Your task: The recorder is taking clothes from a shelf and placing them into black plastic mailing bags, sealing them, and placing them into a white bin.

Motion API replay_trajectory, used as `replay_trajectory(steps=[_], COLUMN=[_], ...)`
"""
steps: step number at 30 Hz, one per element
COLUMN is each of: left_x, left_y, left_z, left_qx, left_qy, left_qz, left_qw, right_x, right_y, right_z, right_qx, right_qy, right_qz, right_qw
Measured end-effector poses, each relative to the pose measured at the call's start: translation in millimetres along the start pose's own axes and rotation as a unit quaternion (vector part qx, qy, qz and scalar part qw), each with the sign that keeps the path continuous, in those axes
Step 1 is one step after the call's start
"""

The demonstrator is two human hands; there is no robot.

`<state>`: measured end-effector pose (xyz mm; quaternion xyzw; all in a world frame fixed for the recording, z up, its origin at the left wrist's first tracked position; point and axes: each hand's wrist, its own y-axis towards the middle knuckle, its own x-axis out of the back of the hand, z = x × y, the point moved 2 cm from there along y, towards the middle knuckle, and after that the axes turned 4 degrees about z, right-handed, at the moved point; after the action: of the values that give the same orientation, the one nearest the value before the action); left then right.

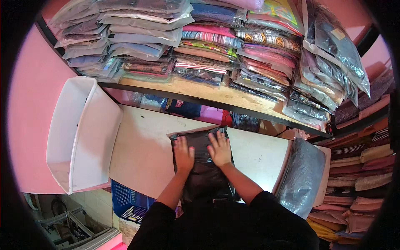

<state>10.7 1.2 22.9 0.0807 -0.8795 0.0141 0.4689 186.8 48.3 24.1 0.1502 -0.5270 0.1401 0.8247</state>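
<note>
A dark, folded package [204, 175], seemingly a garment in a plastic bag, lies flat on the white tabletop [140, 150] right in front of me. My left hand [184, 155] rests palm down on its upper left part, fingers extended. On its upper right part lies my right hand [220, 150], flat with the fingers spread. Neither hand grasps anything. The package's far corners stick out beyond my fingertips, and its near end runs up against my dark clothing, which hides where it stops.
A white plastic bin [103, 140] stands at the table's left end. At the right end lies a plastic-wrapped grey bundle [301, 178]. Bagged, folded clothes [203, 47] are stacked on a wooden shelf [187, 90] behind. A blue basket [125, 200] sits below the table; folded fabrics [353, 184] rise at right.
</note>
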Motion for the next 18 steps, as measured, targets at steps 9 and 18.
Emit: replay_trajectory(steps=[9, 18], left_x=[13, 22], left_y=[-67, -133], left_z=[-20, 27], left_qx=[-0.028, -0.042], left_qy=[-0.035, 0.083], left_qz=[0.023, 0.016], left_qw=[0.999, 0.996], right_x=[35, 31], right_y=[-60, -123], right_z=[21, -23], right_qx=[0.039, -0.008], right_qy=[0.041, 0.011], right_qz=[0.038, 0.013], right_qw=[0.998, 1.000])
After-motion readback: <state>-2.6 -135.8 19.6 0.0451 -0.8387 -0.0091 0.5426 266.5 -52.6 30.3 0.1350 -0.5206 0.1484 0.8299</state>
